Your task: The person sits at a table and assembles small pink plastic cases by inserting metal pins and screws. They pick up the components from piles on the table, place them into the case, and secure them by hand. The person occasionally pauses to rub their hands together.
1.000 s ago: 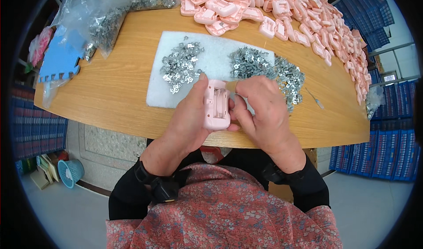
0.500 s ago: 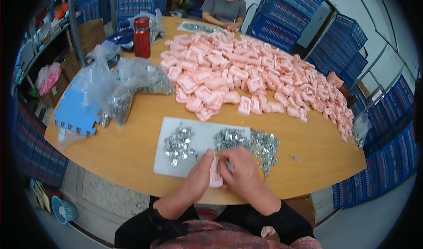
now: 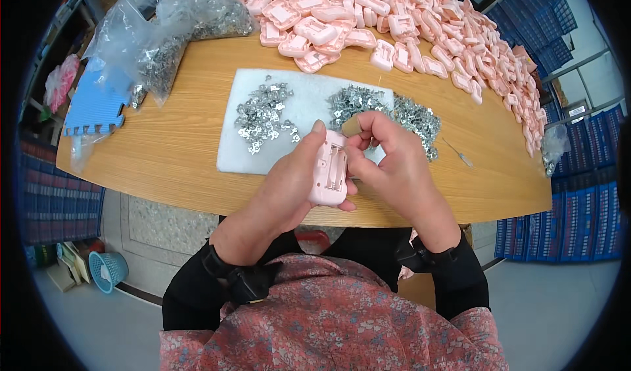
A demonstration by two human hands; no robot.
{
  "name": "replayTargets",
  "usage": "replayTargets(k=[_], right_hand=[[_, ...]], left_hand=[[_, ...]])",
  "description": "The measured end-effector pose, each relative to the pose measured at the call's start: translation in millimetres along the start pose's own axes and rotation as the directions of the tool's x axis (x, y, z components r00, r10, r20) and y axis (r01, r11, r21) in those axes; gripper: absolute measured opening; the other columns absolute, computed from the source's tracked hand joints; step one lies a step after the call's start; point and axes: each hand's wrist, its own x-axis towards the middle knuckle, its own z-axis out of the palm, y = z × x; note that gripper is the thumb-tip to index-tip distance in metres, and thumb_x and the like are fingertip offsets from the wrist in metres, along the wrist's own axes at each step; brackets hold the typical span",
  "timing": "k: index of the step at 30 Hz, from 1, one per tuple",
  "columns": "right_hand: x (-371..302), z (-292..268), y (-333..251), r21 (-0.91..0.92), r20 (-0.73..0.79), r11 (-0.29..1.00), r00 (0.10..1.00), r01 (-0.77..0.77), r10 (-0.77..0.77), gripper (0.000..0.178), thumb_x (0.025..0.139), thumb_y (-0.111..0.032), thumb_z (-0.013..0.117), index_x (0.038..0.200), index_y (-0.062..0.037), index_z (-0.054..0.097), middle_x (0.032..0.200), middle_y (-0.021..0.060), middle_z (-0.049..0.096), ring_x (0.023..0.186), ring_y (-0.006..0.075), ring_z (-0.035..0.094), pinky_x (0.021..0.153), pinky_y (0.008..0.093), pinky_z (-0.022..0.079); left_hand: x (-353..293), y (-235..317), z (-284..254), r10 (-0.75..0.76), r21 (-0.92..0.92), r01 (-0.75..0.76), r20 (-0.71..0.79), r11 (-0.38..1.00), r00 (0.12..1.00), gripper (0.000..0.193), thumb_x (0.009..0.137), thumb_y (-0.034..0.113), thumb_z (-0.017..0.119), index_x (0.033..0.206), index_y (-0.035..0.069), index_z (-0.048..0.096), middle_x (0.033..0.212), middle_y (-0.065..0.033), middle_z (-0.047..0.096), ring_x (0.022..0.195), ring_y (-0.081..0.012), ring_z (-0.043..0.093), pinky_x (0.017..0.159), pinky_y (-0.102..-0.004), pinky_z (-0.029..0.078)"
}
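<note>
Left-hand grip (image 3: pixel 287 182) closes round a pink casing (image 3: pixel 321 187) at the centre of the frame, thumb along its left side and fingers showing past its right edge; the open, slotted compartment (image 3: pixel 337 167) faces up. Right-hand grip (image 3: pixel 389 157) is at the casing's upper right edge, thumb and forefinger close together — whether they pinch a small piece, I cannot tell — and a tan cover (image 3: pixel 352 126) wraps one finger. Just above the hands, a white foam sheet (image 3: pixel 307 100) on the wooden tabletop (image 3: pixel 177 141) bears two piles of small metal pieces, one left (image 3: pixel 259 118) and one right (image 3: pixel 355 103); a third pile (image 3: pixel 420 126) adjoins the sheet's right edge. Right of that lies a thin tool (image 3: pixel 464 161). Pink casings (image 3: pixel 440 32) heap across the upper right, while clear bags (image 3: pixel 213 16) of metal pieces and a blue foam mat (image 3: pixel 95 111) occupy the upper left.
</note>
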Motion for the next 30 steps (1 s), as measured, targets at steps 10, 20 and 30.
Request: replayTargets(k=[10, 20, 30], right_hand=[[-8, -4, 10, -0.322, -0.094, 0.896, 0.932, 0.305, -0.351, 0.024, 0.078, 0.000, 0.071, 0.101, -0.0030, 0.063, 0.086, 0.0116, 0.064, 0.077, 0.0301, 0.062, 0.067, 0.0380, 0.051], [-19, 2, 18, 0.547, 0.105, 0.791, 0.960, -0.274, 0.259, 0.022, 0.096, -0.008, 0.064, 0.115, -0.0008, 0.057, 0.091, 0.0024, 0.065, 0.081, 0.0062, 0.061, 0.069, 0.0238, 0.049], [-27, 2, 41, 0.605, 0.239, 0.672, 0.902, -0.427, 0.359, 0.035, 0.094, -0.011, 0.068, 0.123, 0.0011, 0.052, 0.089, 0.0002, 0.063, 0.081, 0.0047, 0.058, 0.072, 0.0209, 0.048]], left_hand=[[4, -3, -5, 0.006, -0.051, -0.007, -0.009, 0.999, 1.000, 0.056, 0.106, 0.053, 0.032, 0.124, 0.005, 0.055, 0.093, -0.0113, 0.066, 0.076, -0.0218, 0.069, 0.062, -0.0415, 0.062], [-1, -5, -2, 0.013, 0.005, -0.014, 0.112, 1.000, 0.994, 0.057, 0.108, 0.048, 0.024, 0.141, 0.005, 0.042, 0.095, -0.0130, 0.066, 0.076, -0.0219, 0.069, 0.067, -0.0388, 0.061], [-8, -4, -2, 0.281, 0.730, -0.271, 0.113, 0.627, 0.953, 0.034, 0.098, 0.010, 0.053, 0.131, 0.000, 0.056, 0.104, -0.0087, 0.065, 0.085, -0.0114, 0.064, 0.074, -0.0279, 0.054]])
